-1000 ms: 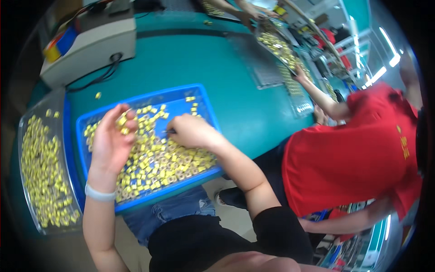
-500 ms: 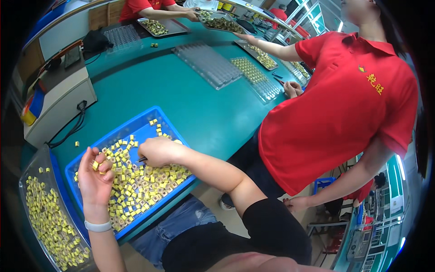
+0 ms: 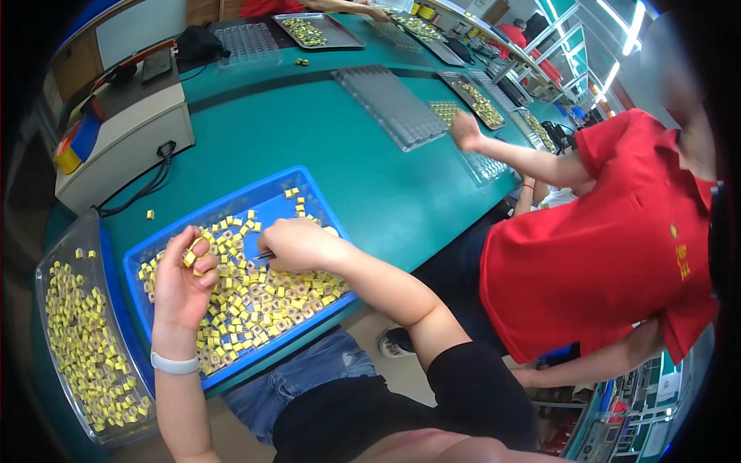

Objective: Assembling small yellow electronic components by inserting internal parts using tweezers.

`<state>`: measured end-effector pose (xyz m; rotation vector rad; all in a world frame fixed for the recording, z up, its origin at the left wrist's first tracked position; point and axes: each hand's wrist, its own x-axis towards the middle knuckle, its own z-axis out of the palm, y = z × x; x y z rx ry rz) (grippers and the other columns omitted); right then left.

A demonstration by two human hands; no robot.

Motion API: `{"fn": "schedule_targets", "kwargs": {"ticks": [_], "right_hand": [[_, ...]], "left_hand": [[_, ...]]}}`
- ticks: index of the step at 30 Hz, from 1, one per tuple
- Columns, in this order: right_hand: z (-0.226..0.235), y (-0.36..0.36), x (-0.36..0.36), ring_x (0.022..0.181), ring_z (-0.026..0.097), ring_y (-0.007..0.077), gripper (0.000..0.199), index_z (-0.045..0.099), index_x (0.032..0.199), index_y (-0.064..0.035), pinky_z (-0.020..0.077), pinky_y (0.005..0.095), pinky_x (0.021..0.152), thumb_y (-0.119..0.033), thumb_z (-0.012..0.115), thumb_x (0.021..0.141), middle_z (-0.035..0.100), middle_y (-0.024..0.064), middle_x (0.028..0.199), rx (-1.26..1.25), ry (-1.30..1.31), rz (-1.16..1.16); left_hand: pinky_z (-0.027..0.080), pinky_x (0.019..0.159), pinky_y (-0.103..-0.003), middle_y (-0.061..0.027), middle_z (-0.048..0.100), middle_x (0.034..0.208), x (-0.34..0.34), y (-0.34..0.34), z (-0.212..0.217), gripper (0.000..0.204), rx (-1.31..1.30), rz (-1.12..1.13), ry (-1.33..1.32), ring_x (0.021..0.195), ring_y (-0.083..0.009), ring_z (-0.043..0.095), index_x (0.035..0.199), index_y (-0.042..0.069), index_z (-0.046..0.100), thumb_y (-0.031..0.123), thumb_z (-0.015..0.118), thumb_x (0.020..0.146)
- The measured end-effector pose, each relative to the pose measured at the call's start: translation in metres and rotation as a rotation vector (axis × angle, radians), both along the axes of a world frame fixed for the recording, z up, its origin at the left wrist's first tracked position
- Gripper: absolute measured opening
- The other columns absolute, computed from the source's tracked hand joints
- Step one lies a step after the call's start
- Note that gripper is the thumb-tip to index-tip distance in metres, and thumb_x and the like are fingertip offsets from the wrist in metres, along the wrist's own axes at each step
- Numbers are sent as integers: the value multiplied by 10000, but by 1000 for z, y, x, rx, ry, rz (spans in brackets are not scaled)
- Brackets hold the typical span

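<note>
A blue bin (image 3: 231,190) holds many small yellow-wrapped coil components (image 3: 266,305) with thin metal pins. Above its left part my left hand (image 3: 182,287) is raised, fingers curled around a yellow coil component (image 3: 190,258). My right hand (image 3: 302,245) hovers palm down over the middle of the bin, closed on dark tweezers (image 3: 265,255) whose thin tips point left, toward the left hand. Its fingertips are mostly hidden. Left of the bin, a clear plastic tub (image 3: 71,245) contains more of the same components.
One loose component (image 3: 150,214) lies on the green table (image 3: 255,127). A pale equipment box (image 3: 127,143) with a black cable stands at left. Clear blister trays (image 3: 390,104) and metal trays (image 3: 340,37) of parts lie farther off. A person in a red shirt (image 3: 587,247) stands at right.
The whole view has shifted. The person in red now reaches over a blister tray, and the metal tray held up at the back has been lowered. My hands keep nearly the same pose.
</note>
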<state>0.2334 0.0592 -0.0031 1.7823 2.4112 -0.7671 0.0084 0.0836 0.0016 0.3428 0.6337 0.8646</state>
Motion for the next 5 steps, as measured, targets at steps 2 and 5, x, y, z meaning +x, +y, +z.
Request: {"fn": "schedule_targets", "kwargs": {"ticks": [2, 5], "right_hand": [[-1, -1, 0, 847, 700, 329, 162, 722, 889, -88, 559, 442, 756, -155, 666, 753, 712, 141, 844, 57, 23, -8], [7, 1, -1, 853, 702, 333, 163, 722, 882, -88, 559, 440, 764, -162, 671, 745, 716, 141, 851, 12, 31, -38]], "left_hand": [[349, 498, -194, 24, 485, 799, 3, -2, 1, 133, 8, -2, 35, 643, -68, 461, 1008, 105, 563, 237, 571, 999], [359, 503, -195, 22, 494, 817, 3, -3, 1, 133, 6, -2, 65, 659, -72, 475, 1038, 109, 555, 234, 573, 998]]}}
